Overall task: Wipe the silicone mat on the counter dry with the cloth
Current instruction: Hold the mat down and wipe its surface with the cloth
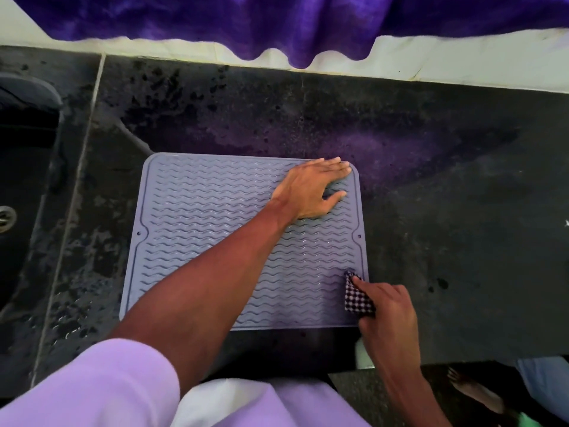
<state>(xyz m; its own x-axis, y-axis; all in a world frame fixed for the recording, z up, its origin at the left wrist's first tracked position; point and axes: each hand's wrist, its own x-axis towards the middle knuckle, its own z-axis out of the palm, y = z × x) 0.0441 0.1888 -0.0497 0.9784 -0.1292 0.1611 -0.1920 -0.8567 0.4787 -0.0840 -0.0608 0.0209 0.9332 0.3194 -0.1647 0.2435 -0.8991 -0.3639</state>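
A grey-blue silicone mat point(200, 229) with wavy ridges lies flat on the dark stone counter point(446, 195). My left hand point(311, 189) rests palm down on the mat's far right corner, fingers spread, holding nothing. My right hand point(389, 315) grips a small bunched dark-and-white checked cloth point(357, 295) and presses it on the mat's near right corner, beside the raised rim.
A dark sink point(21, 192) with a metal drain sits at the left. Purple fabric point(277, 23) hangs over the white wall behind the counter. Wet patches darken the counter left of the mat. A bare foot point(474, 389) stands on the floor at lower right.
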